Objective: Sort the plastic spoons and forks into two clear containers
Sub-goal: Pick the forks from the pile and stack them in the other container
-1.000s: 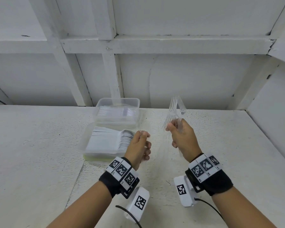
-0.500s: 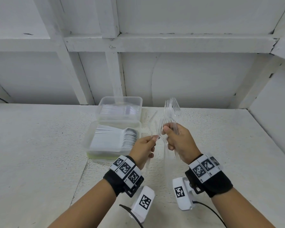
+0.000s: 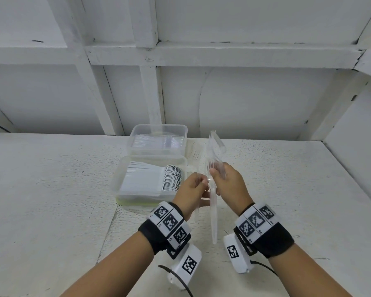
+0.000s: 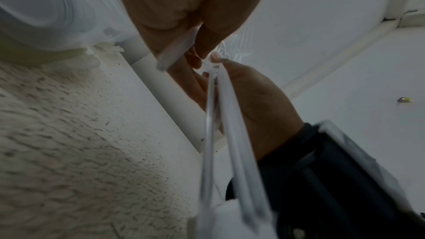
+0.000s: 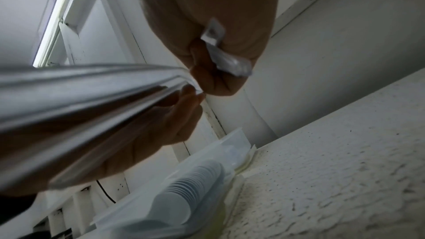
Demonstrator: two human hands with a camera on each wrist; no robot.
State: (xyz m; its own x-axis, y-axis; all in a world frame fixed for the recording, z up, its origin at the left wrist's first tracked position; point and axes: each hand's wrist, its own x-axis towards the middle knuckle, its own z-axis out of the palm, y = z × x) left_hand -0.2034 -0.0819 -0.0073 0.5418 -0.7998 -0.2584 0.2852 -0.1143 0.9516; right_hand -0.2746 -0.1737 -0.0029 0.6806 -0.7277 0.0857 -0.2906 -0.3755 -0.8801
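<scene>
Two clear containers stand left of centre on the white table. The far container (image 3: 159, 133) holds clear forks. The near container (image 3: 124, 168) holds a row of white spoons (image 3: 171, 179), also seen in the right wrist view as spoons (image 5: 184, 194). My right hand (image 3: 214, 174) grips a bundle of clear forks (image 3: 213, 151), tines up and handles (image 4: 232, 134) hanging below the fist. My left hand (image 3: 201, 182) pinches a single clear fork (image 3: 195, 156) right beside the bundle. Both hands are raised just right of the near container.
A white panelled wall (image 3: 244, 99) with beams rises behind the table, and a side wall (image 3: 356, 151) closes off the right. The rough white tabletop (image 3: 51, 200) stretches to the left and right of the containers.
My left hand has moved right from beside the spoon container to the right hand and now pinches one fork at the bundle. The right hand has lowered slightly with its bundle.
</scene>
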